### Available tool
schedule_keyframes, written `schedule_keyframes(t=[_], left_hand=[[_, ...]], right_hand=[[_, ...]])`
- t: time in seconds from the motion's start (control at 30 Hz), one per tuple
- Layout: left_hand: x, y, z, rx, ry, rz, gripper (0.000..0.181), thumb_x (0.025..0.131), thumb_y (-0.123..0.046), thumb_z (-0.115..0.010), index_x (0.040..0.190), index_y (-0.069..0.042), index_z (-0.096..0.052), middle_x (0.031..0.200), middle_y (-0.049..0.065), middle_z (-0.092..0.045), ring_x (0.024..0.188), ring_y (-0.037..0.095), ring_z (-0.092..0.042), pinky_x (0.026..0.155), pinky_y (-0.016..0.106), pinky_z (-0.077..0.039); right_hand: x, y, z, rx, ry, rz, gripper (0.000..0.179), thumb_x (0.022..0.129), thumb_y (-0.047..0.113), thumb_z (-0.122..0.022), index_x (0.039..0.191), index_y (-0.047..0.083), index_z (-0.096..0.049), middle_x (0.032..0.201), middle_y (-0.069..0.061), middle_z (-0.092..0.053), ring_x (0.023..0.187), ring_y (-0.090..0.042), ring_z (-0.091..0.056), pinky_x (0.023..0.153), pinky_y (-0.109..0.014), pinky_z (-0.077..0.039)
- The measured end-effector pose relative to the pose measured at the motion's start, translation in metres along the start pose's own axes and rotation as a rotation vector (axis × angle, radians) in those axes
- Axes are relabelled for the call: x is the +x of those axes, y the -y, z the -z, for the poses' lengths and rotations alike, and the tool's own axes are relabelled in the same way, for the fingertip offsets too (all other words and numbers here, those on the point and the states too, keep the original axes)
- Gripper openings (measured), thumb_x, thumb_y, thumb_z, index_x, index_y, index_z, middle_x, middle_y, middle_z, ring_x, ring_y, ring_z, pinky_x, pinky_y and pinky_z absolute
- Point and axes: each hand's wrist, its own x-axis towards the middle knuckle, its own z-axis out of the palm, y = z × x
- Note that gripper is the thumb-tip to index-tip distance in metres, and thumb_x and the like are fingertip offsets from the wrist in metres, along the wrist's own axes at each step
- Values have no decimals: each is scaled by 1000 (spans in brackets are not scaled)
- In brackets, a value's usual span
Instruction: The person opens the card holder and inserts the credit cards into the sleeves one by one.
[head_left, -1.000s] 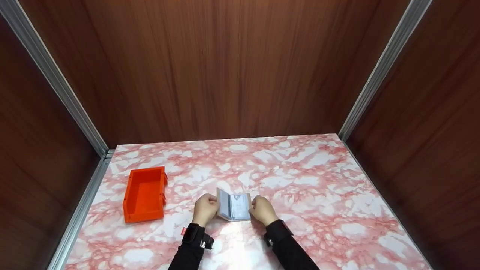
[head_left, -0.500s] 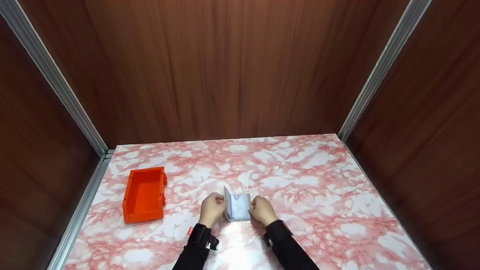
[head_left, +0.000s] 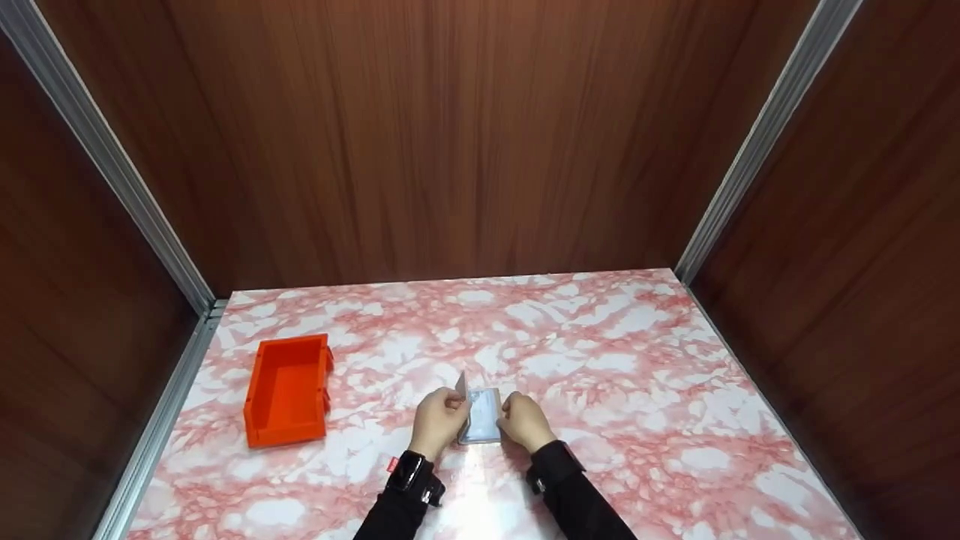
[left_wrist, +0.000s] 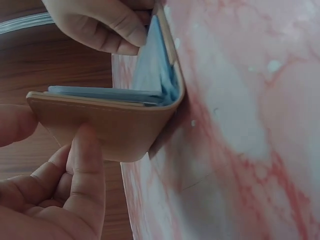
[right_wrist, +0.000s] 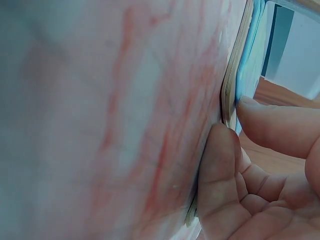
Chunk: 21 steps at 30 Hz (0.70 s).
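Note:
A tan card holder (left_wrist: 107, 125) with clear bluish plastic sleeves stands partly opened on the table between both hands. Its right half lies on the table, sleeves (head_left: 482, 415) facing up. The left cover is raised to about upright. My left hand (head_left: 438, 422) pinches this raised cover at its outer edge, one finger against the outside of the leather in the left wrist view. My right hand (head_left: 527, 421) pinches the outer edge of the flat half, thumb on top and a finger beneath, as the right wrist view shows. The left hand hides part of the sleeves in the head view.
An orange plastic bin (head_left: 289, 391) sits on the left part of the pink-and-white marbled table (head_left: 600, 360). Brown wood-grain panels (head_left: 450, 142) with metal edge strips enclose the table at the back and both sides.
The left hand has moved right, swinging the card holder's left cover up from a wide angle to about upright. My right hand keeps its grip in the same place.

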Motion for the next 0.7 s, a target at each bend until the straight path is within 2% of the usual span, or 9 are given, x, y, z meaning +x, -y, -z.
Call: schedule_keyframes(t=[0.23, 0.4, 0.7], left_hand=[[-4, 3, -7, 29, -22, -67, 19, 85, -17, -74, 91, 0, -69, 80, 3, -65, 74, 19, -62, 71, 32, -51], [-6, 7, -12, 82, -12, -116, 15, 85, -15, -74, 91, -1, -70, 80, 3, -64, 74, 17, -59, 69, 31, -50], [-12, 9, -21, 193, 37, -114, 21, 77, -8, -77, 95, 1, -69, 84, 7, -62, 75, 18, -58, 70, 34, -52]], right_hand=[[1, 0, 0, -1, -3, -7, 18, 73, 0, -72, 84, 1, -57, 70, -3, -53, 65, -22, -53, 65, -38, -48], [2, 0, 0, -1, 3, -23, 17, 75, 1, -72, 85, 1, -58, 70, -3, -53, 66, -22, -54, 66, -39, -48], [2, -1, 0, -10, 14, -20, 17, 76, -1, -72, 87, -1, -59, 72, -5, -55, 67, -24, -55, 68, -40, -50]])
